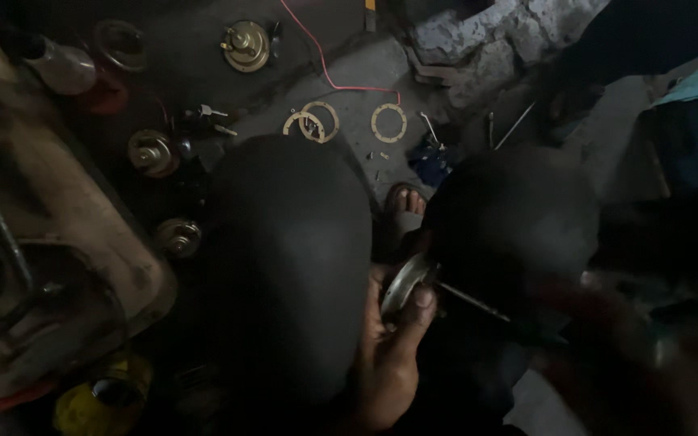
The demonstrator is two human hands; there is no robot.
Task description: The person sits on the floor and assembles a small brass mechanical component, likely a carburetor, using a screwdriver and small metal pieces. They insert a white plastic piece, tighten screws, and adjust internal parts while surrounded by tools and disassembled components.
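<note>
Here the left hand is clamping a round metal disc beside the knee; the blurred right hand is seemingly gripping a screwdriver. Slipping, the tip could gouge the thumb.

We see a round metal disc, dull grey and shallowly dished, standing on edge and tilted so its face turns up and to the left. It sits low between our knees, just below the sandalled foot. Our left hand grips it from beneath, thumb pressed across its lower rim. A thin metal tool shaft meets the disc's right side and runs down to the right, away from the foot. Our right hand is on that shaft's far end, blurred and dim, so we cannot make out its grasp.
</note>
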